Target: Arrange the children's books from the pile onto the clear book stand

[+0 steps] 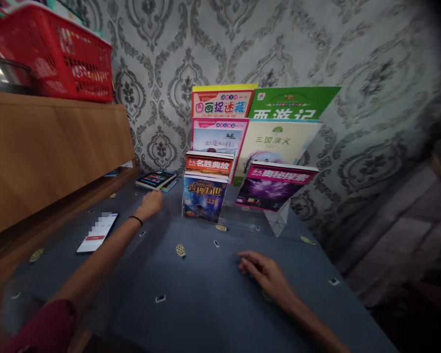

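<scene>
My left hand [150, 205], with a dark band at the wrist, reaches to the near edge of a small stack of books [156, 179] lying flat at the back left of the table. Its fingers point away from me and are mostly hidden, so their grip on a book cannot be made out. Bent loosely, the fingers of my right hand [266, 274] hover at or just above the cloth with nothing in them. Beyond it a clear stand [242, 219] holds several upright books in tiers, among them a purple book [274, 189] and a blue book [205, 198].
A phone [98, 233] lies on the blue-grey tablecloth [191, 309], left of my left forearm. At the left stands a wooden cabinet [55, 157] with a red basket [55, 54] on top. Patterned wallpaper [161, 98] rises behind the table. Pale fabric [385, 215] hangs at the right.
</scene>
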{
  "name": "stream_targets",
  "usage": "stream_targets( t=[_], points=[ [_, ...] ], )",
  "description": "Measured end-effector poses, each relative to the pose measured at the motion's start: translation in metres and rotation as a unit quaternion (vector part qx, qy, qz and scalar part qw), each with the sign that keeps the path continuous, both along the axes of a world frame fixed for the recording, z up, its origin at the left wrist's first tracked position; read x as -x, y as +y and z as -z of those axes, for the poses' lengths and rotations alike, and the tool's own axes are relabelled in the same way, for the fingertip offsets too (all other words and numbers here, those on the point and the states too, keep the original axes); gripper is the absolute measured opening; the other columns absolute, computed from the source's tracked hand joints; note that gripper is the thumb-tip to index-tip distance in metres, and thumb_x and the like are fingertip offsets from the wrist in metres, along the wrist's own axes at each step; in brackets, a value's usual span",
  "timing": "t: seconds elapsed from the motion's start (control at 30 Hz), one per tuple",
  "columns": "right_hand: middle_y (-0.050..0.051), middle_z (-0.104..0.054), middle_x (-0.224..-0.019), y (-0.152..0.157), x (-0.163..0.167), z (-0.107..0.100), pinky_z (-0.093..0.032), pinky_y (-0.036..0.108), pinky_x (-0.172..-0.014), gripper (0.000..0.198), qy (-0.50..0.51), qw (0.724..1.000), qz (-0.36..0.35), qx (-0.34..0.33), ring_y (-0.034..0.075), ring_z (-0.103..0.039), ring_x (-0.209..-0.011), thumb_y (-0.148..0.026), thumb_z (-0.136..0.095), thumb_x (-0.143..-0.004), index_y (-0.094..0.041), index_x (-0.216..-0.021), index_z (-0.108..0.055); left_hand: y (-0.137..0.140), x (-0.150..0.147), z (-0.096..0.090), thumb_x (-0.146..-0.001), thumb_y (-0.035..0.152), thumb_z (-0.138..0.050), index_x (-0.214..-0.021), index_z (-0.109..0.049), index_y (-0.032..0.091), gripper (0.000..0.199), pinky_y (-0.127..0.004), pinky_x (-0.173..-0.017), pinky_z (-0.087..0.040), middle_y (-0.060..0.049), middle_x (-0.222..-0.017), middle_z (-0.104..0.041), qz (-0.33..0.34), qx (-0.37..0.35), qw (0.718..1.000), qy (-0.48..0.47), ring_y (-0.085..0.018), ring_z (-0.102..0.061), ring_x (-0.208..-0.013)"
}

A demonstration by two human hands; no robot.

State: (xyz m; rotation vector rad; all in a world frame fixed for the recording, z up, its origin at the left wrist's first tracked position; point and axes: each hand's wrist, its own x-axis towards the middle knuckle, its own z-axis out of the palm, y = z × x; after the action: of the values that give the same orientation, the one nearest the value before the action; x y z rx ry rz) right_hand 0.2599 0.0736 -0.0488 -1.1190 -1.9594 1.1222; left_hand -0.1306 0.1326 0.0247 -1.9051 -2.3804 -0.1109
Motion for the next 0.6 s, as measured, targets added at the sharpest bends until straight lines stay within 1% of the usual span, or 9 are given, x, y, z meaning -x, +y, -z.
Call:
stream_targets(
  t=[0.03,0.1,0.17,0.23,0.3,0.37,0.5,0.6],
  points=[
    [0.007,-0.074,-0.080,-0.003,0.009,-0.001,-0.059,0.037,-0.072,0.053,-0.004,1.000,-0.011,-0.003,0.023,-0.071,-0.075,-0.067,-0.054,-0.086,-0.020,-0.102,-0.072,0.007,0.009,0.003,-0.092,0.010,-0.043,-0.132,-0.056,0.009,0.042,-0.047,-0.099,-0.050,-0.027,-0.133,-0.060,-0.026,-0.016,0.999,0.016,-0.035,-0.058,-0.126],
    [0.008,-0.074,-0.081,-0.007,0.023,-0.002,-0.058,0.037,-0.072,0.051,-0.016,1.000,-0.020,-0.014,0.024,-0.071,-0.077,-0.063,-0.050,-0.090,-0.019,-0.102,-0.072,0.021,0.024,0.009,-0.092,0.007,-0.038,-0.145,-0.044,0.008,0.053,-0.053,-0.108,-0.044,-0.028,-0.147,-0.048,-0.050,-0.045,0.997,0.034,-0.037,-0.045,-0.141],
    [0.009,-0.074,-0.083,-0.010,0.031,-0.001,-0.057,0.038,-0.073,0.049,-0.033,0.999,-0.019,-0.030,0.025,-0.071,-0.079,-0.059,-0.047,-0.091,-0.019,-0.099,-0.073,0.033,0.038,0.014,-0.092,0.006,-0.034,-0.153,-0.036,0.010,0.061,-0.059,-0.115,-0.036,-0.025,-0.156,-0.041,-0.047,-0.051,0.997,0.043,-0.036,-0.033,-0.149],
    [0.010,-0.075,-0.084,-0.013,0.033,0.001,-0.056,0.039,-0.074,0.048,-0.042,0.998,-0.013,-0.039,0.026,-0.071,-0.080,-0.058,-0.047,-0.091,-0.019,-0.098,-0.073,0.045,0.050,0.019,-0.090,0.004,-0.034,-0.157,-0.031,0.012,0.067,-0.065,-0.115,-0.033,-0.022,-0.161,-0.037,-0.039,-0.041,0.997,0.046,-0.036,-0.026,-0.153],
    [0.010,-0.075,-0.086,-0.014,0.032,0.002,-0.056,0.039,-0.075,0.047,-0.040,0.999,-0.009,-0.033,0.026,-0.072,-0.081,-0.058,-0.047,-0.092,-0.019,-0.098,-0.073,0.056,0.061,0.024,-0.089,0.003,-0.035,-0.157,-0.030,0.013,0.069,-0.068,-0.112,-0.035,-0.022,-0.162,-0.036,-0.036,-0.028,0.998,0.048,-0.037,-0.025,-0.153],
    [0.009,-0.075,-0.084,-0.014,0.030,0.002,-0.056,0.038,-0.073,0.048,-0.038,0.999,0.000,-0.025,0.026,-0.071,-0.080,-0.059,-0.047,-0.091,-0.020,-0.097,-0.073,0.065,0.069,0.029,-0.088,0.003,-0.035,-0.156,-0.033,0.014,0.069,-0.068,-0.109,-0.038,-0.021,-0.161,-0.038,-0.031,-0.016,0.998,0.053,-0.038,-0.028,-0.152],
    [0.008,-0.075,-0.083,-0.014,0.029,0.002,-0.056,0.035,-0.072,0.051,-0.038,0.999,0.010,-0.018,0.025,-0.071,-0.079,-0.064,-0.046,-0.091,-0.021,-0.096,-0.073,0.075,0.080,0.033,-0.090,0.002,-0.031,-0.150,-0.042,0.012,0.061,-0.070,-0.109,-0.035,-0.022,-0.156,-0.046,0.003,-0.014,0.997,0.081,-0.036,-0.032,-0.150],
    [0.008,-0.075,-0.084,-0.013,0.028,0.004,-0.056,0.035,-0.074,0.054,-0.039,0.999,0.011,-0.010,0.024,-0.071,-0.080,-0.068,-0.046,-0.090,-0.021,-0.096,-0.073,0.079,0.087,0.032,-0.091,0.003,-0.033,-0.142,-0.050,0.009,0.054,-0.065,-0.111,-0.035,-0.024,-0.146,-0.055,0.039,-0.017,0.993,0.106,-0.035,-0.041,-0.145]
  ],
)
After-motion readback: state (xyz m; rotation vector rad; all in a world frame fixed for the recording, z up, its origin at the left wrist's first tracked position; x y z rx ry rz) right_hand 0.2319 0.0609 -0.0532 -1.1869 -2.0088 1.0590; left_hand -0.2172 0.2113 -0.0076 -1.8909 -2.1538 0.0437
